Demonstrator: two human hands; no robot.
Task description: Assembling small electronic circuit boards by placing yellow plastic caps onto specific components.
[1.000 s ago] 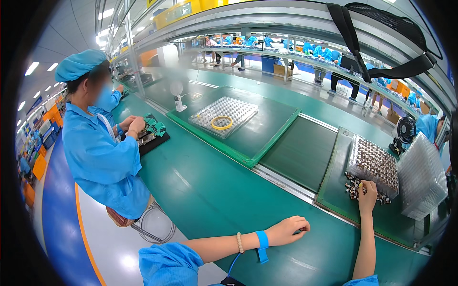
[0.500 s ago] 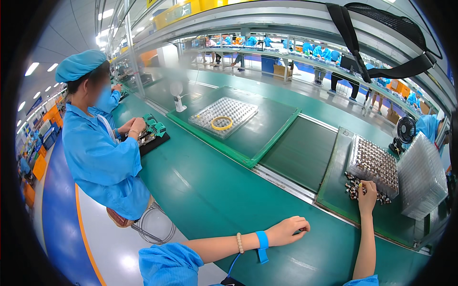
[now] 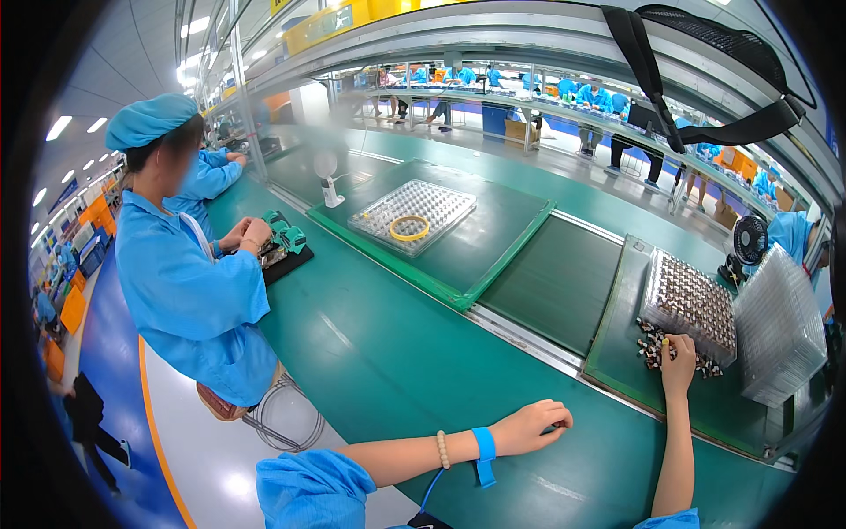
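Note:
My left hand (image 3: 533,427) rests over the green bench top with its fingers curled; a small dark bit shows at the fingertips, but I cannot make out what it is. A blue wrist strap (image 3: 485,457) and a beaded bracelet circle that wrist. My right hand (image 3: 678,366) is at the heap of small metal-and-black parts (image 3: 650,346), fingers closed together, with a yellow spot at one fingertip. What it pinches is hidden. Just beyond the heap stands a clear tray (image 3: 689,304) filled with rows of such small parts.
A stack of clear empty trays (image 3: 781,326) rises at the right, near a black fan (image 3: 751,241). Another clear tray (image 3: 414,212) with a yellow tape roll (image 3: 410,228) lies on a green mat. A co-worker (image 3: 185,256) in blue works at the left.
My hands stay where they were. The co-worker at the left shifts slightly, a farther worker's arm reaches rightward, and a person in dark clothes appears at the lower left.

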